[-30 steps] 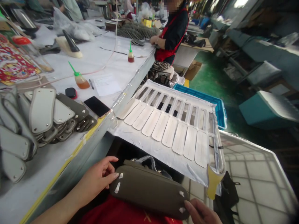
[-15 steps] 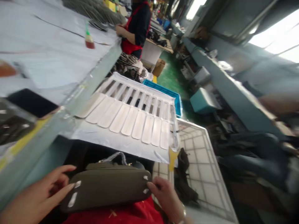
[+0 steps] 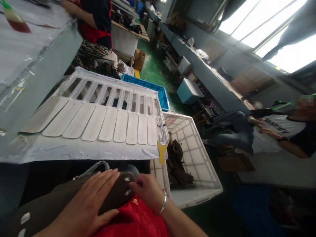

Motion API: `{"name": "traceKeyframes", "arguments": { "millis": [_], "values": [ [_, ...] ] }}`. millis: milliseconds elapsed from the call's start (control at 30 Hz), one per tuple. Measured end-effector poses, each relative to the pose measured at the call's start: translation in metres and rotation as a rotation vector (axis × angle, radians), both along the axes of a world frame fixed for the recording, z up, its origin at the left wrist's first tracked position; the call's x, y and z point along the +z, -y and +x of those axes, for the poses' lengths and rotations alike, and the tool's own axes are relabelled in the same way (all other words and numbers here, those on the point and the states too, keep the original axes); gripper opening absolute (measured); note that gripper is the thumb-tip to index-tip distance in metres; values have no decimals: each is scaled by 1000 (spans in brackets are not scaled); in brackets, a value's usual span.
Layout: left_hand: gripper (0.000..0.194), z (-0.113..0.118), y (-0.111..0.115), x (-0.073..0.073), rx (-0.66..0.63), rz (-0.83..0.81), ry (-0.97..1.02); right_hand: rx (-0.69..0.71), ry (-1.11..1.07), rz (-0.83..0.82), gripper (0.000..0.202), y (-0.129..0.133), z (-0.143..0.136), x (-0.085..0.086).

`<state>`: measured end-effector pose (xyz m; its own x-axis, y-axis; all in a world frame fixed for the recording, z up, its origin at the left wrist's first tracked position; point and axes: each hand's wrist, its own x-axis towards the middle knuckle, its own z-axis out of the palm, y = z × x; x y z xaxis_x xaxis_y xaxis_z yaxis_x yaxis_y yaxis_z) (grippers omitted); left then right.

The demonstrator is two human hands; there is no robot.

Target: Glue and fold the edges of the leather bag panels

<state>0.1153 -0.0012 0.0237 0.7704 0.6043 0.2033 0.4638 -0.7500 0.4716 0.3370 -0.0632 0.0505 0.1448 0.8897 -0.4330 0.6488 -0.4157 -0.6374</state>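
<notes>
L hand (image 3: 96,194) has gone from the bag's (image 3: 55,204) left end to near its right end vs 1 sec ago. It's flat on top now, fingers straight, thumb spread, so no grip imo. R hand (image 3: 148,194) is curled at the bag's right end by the white tabs (image 3: 126,179), can't tell if it's pinching tbh. Bag's on the near side of the white board (image 3: 74,148), crate (image 3: 191,143) w/ dark stuff (image 3: 177,168) right of the board, blue bin (image 3: 163,98) behind it.

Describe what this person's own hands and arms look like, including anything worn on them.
The left hand and right hand are ungloved, with no sleeves in view. A shiny, silver-coloured bracelet circles the right wrist.
</notes>
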Motion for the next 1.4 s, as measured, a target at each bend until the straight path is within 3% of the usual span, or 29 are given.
{"name": "traceKeyframes", "arguments": {
  "millis": [100,233,500,833,1400],
  "values": [
    [84,30,5,-7,-102,111,-81,14,-9,-3,24,0,3,1],
    [75,48,7,-11,-68,86,-131,11,-52,-13,23,2,7,-4],
    [64,52,7,-7,-25,-1,-135,-13,-161,-13,23,5,11,-17],
    [63,53,8,-11,-23,33,-108,53,-11,-7,21,-2,11,2],
    [50,55,8,-5,7,25,-92,287,195,-20,32,-19,10,13]
  ]
}}
